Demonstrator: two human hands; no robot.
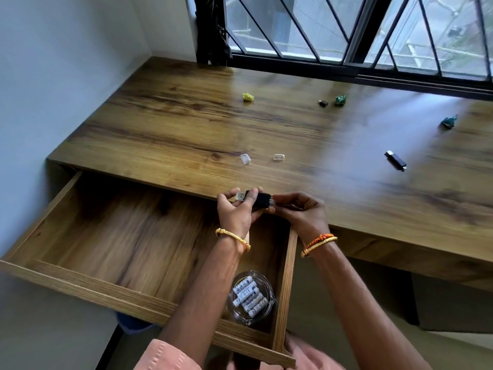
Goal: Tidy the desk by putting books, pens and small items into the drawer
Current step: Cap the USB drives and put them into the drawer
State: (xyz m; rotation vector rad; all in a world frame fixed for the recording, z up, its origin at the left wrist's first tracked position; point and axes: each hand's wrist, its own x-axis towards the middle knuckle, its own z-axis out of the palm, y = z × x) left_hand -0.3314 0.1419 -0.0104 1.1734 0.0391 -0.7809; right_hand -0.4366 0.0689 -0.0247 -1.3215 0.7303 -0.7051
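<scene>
Both hands grasp one black USB stick (257, 199) over the open drawer (112, 233): left hand (236, 213) on its body, right hand (298, 210) pinching its 3 o'clock end, perhaps capping it before dropping it in.

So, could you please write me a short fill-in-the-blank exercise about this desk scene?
1. Both hands hold a black USB stick above the open ____.
2. The glass jar in the drawer holds white ____.
3. Two clear caps lie on the ____.
4. The crumpled paper farthest left is ____.

Missing words: drawer; batteries; desk; yellow
</scene>
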